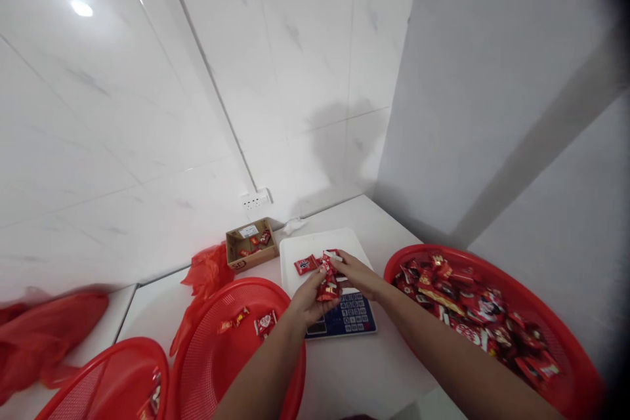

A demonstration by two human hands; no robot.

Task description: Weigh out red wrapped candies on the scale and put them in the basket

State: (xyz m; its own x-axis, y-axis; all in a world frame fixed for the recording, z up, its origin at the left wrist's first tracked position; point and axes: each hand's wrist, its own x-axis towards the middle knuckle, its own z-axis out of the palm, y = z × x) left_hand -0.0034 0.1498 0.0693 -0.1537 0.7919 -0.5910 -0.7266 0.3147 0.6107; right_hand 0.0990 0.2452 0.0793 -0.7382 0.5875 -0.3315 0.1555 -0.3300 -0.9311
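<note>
Over the front of a white weighing scale (295, 244), my left hand (309, 298) and my right hand (355, 274) come together. Several red-wrapped candies (329, 285) lie in my left palm, the fingers curled around them. My right hand closes on candies at the top of the same bunch; its fingertips are partly hidden. Just left of the fingers, one red candy packet (306, 265) shows above the scale's plate; I cannot tell whether it touches the bunch. The blue keypad (352, 314) of the scale is partly covered by my hands.
A red basket (411, 251) heaped with candies stands at right. Another red basket (216, 315) with a few candies sits left of the scale, a third (123, 357) beyond it. Behind are a cardboard box (241, 264), red plastic bags (209, 269) and a wall socket (256, 199).
</note>
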